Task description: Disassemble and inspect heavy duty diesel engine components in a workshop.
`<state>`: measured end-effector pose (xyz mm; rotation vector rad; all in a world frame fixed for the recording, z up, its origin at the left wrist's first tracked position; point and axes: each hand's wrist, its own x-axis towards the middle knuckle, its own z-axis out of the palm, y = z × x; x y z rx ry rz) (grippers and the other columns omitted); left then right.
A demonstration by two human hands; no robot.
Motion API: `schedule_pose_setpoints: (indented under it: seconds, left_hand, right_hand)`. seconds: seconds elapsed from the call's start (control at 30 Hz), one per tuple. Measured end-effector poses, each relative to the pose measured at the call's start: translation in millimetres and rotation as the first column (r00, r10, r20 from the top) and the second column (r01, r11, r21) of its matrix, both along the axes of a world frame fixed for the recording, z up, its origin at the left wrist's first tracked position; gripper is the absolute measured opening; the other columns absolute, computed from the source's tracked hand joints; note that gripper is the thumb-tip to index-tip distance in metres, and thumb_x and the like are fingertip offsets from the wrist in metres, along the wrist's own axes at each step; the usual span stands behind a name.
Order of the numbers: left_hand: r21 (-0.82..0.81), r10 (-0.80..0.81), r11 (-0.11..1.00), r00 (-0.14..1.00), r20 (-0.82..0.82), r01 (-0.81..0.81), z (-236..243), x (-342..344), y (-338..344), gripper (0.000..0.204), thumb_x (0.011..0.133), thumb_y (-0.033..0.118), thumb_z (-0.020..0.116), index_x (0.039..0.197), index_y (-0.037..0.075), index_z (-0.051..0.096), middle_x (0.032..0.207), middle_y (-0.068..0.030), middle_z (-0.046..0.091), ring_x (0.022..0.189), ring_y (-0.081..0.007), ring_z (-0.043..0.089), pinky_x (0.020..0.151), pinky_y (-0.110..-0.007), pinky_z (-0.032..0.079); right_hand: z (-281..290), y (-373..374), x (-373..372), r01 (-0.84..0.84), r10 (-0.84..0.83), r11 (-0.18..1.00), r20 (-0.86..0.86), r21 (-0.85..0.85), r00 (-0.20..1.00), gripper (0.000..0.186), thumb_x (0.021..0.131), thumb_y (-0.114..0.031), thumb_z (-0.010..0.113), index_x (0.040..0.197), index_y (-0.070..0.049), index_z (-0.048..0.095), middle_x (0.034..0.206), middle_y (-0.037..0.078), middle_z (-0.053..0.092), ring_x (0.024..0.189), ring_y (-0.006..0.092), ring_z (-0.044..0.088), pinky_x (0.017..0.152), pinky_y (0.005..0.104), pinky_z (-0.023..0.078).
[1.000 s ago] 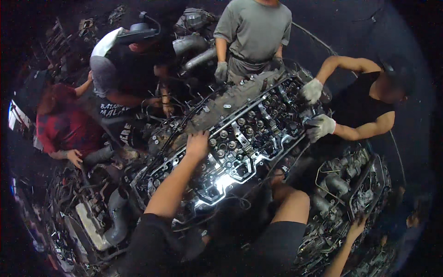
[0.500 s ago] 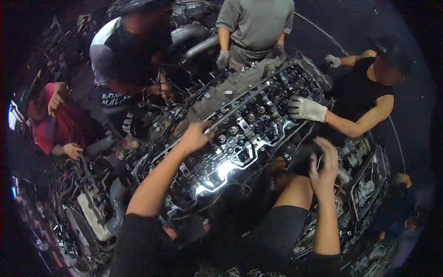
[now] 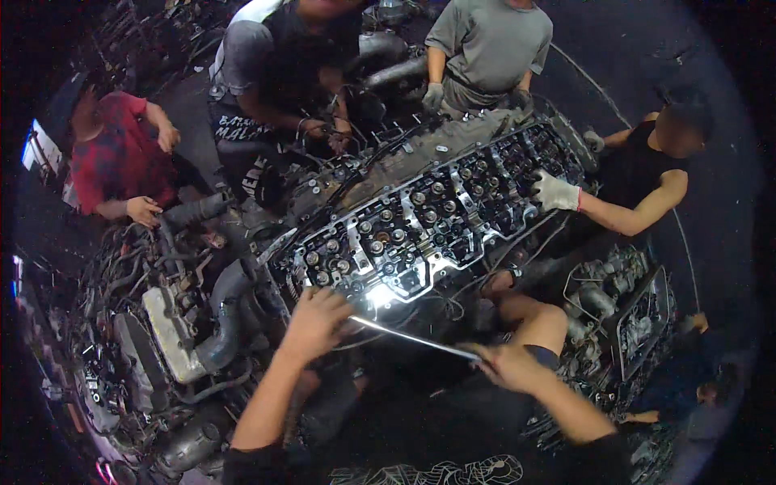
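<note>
A long shiny metal bar (image 3: 416, 337) lies slantwise across the near side of a large engine cylinder head (image 3: 436, 170), its right end lower. My left hand (image 3: 318, 325) is closed round its left end, beside the head's near left corner. Farther right, my right hand (image 3: 516, 366) grips the other end, a little blurred. Valve springs, bright metal brackets and dark oily parts show along the uncovered top of the engine. The bar's left tip is hidden by my left hand.
A person in a dark sleeveless top rests a gloved hand (image 3: 556, 192) on the engine's right end. Others stand beyond it and at left. Engine parts (image 3: 174, 331) crowd the left; more lie in a tray (image 3: 643, 323) at right. A bent knee (image 3: 546, 323) is near my right hand.
The bar has come off the engine's top toward me, and my left hand moved nearer with it. My right hand, raised and open before, has come down onto the bar. The view has shifted.
</note>
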<state>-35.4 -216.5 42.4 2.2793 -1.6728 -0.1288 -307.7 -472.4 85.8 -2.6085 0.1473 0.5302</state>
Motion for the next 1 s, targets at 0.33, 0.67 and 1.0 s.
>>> schedule_pose_setpoints:
  seconds: [0.33,0.67,1.0]
  left_hand:
    - [-0.188,0.336,0.849,0.780,-0.528,-0.493,-101.0,-68.6,-64.2,0.050,0.074,0.009,0.066,0.120,0.007,0.046,0.105,-0.0212,0.046,0.097,-0.0393,0.049,0.083,-0.042,0.043]
    - [-0.248,0.376,0.849,0.862,-0.339,-0.467,-100.3,-42.5,-83.2,0.032,0.076,0.013,0.061,0.105,0.003,0.052,0.097,-0.0209,0.052,0.089,-0.0405,0.053,0.077,-0.046,0.044]
    - [-0.233,0.439,0.807,0.815,-0.379,-0.543,-127.2,-43.3,-82.8,0.038,0.080,0.018,0.060,0.112,0.000,0.049,0.106,-0.0227,0.051,0.098,-0.0421,0.051,0.084,-0.046,0.043]
  right_hand:
    - [-92.3,66.1,-90.2,0.720,-0.762,0.593,-0.035,0.361,0.646,0.052,0.090,-0.006,0.046,0.139,-0.019,0.035,0.078,0.012,0.061,0.064,0.0161,0.052,0.063,0.0296,0.044]
    - [-81.7,66.6,-100.3,0.724,-0.768,0.574,-0.057,0.383,0.638,0.052,0.089,-0.004,0.047,0.138,-0.016,0.037,0.086,0.015,0.061,0.074,0.0172,0.056,0.073,0.0303,0.045]
    - [-90.5,65.1,-105.1,0.689,-0.732,0.552,-0.123,0.469,0.670,0.067,0.079,0.009,0.045,0.139,-0.020,0.037,0.076,0.001,0.052,0.068,0.0106,0.047,0.067,0.0249,0.044]
